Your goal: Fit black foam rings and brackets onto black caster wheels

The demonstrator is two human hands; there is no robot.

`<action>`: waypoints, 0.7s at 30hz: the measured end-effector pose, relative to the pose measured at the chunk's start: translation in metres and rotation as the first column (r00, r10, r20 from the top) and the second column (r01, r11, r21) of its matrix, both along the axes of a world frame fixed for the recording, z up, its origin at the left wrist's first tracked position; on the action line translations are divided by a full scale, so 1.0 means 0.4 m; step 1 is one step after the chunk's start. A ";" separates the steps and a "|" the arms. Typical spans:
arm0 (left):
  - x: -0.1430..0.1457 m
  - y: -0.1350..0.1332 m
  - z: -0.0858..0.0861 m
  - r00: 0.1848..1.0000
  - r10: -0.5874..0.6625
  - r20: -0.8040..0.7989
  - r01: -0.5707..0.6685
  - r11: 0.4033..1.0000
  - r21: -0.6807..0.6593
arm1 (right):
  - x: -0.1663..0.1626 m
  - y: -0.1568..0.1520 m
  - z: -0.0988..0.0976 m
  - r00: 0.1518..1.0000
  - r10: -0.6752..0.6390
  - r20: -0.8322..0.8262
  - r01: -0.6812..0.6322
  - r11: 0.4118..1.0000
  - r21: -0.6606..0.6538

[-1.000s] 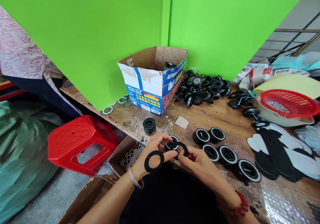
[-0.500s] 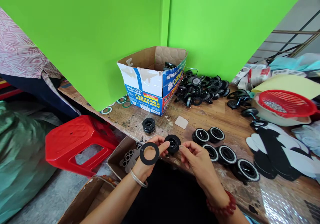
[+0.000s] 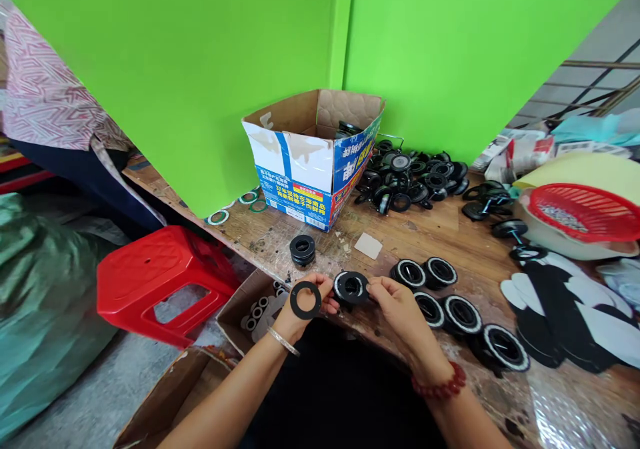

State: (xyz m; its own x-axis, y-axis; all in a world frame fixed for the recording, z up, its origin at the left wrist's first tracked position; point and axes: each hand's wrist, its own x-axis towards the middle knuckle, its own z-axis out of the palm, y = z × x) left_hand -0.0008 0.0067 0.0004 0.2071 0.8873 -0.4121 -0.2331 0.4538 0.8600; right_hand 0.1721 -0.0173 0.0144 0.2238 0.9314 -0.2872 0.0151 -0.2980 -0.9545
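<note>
My left hand (image 3: 306, 302) pinches a flat black ring (image 3: 305, 299) at the near edge of the wooden table (image 3: 440, 232). Just right of it a round black part with a white rim (image 3: 351, 287) rests on the table edge. My right hand (image 3: 395, 305) has its fingertips closed on that part's right side, and my left thumb touches its left side. A row of several similar white-rimmed black parts (image 3: 445, 302) runs off to the right of my hands.
An open cardboard box (image 3: 313, 159) stands behind, with a heap of black parts (image 3: 410, 179) to its right and one stacked black part (image 3: 303, 249) in front. A red basket (image 3: 583, 209) and black-and-white sheets (image 3: 565, 302) lie right. A red stool (image 3: 163, 279) and floor boxes sit left.
The thin black ring my right hand held a second ago has gone onto the round part on the table. Both hands have shifted forward, and my right fingers now grip that part.
</note>
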 end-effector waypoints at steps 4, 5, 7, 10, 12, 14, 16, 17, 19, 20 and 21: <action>-0.005 -0.005 0.002 0.999 -0.022 0.041 0.024 0.999 -0.048 | 0.001 0.010 -0.008 1.000 0.022 -0.004 -0.022 0.999 -0.040; -0.006 -0.005 0.003 0.999 -0.023 0.049 0.026 0.998 -0.055 | 0.001 0.012 -0.006 1.000 0.026 -0.005 -0.026 0.999 -0.042; -0.007 -0.004 0.005 0.998 -0.024 0.062 0.028 0.998 -0.063 | 0.001 0.016 0.000 0.999 0.040 -0.015 -0.040 0.998 -0.049; -0.006 -0.002 0.005 0.997 -0.021 0.075 0.026 0.997 -0.070 | -0.001 0.022 0.013 0.998 0.060 -0.029 -0.061 0.996 -0.061; -0.006 -0.002 0.004 0.997 -0.019 0.080 0.025 0.997 -0.073 | -0.003 0.025 0.021 0.997 0.066 -0.036 -0.069 0.996 -0.064; -0.007 -0.002 0.005 0.996 -0.019 0.084 0.025 0.997 -0.076 | -0.005 0.026 0.027 0.997 0.064 -0.043 -0.067 0.996 -0.066; -0.007 -0.003 0.005 0.996 -0.019 0.084 0.026 0.997 -0.078 | -0.007 0.025 0.028 0.997 0.057 -0.048 -0.060 0.996 -0.069; -0.007 -0.003 0.006 0.996 -0.020 0.083 0.026 0.997 -0.079 | -0.008 0.025 0.027 0.997 0.053 -0.051 -0.057 0.996 -0.070; -0.007 -0.003 0.007 0.997 -0.021 0.080 0.027 0.996 -0.080 | -0.009 0.024 0.024 0.997 0.049 -0.057 -0.053 0.996 -0.072; -0.007 -0.004 0.007 0.997 -0.021 0.078 0.027 0.996 -0.080 | -0.010 0.024 0.022 0.997 0.047 -0.058 -0.051 0.996 -0.072; -0.007 -0.004 0.008 0.997 -0.020 0.075 0.026 0.996 -0.080 | -0.010 0.023 0.020 0.997 0.046 -0.057 -0.050 0.996 -0.072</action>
State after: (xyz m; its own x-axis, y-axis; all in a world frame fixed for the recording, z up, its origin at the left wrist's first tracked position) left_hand -0.0035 0.0053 0.0035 0.2597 0.8465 -0.4649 -0.2839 0.5270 0.8010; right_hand 0.1681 -0.0079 0.0225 0.1615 0.9167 -0.3656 -0.0215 -0.3671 -0.9299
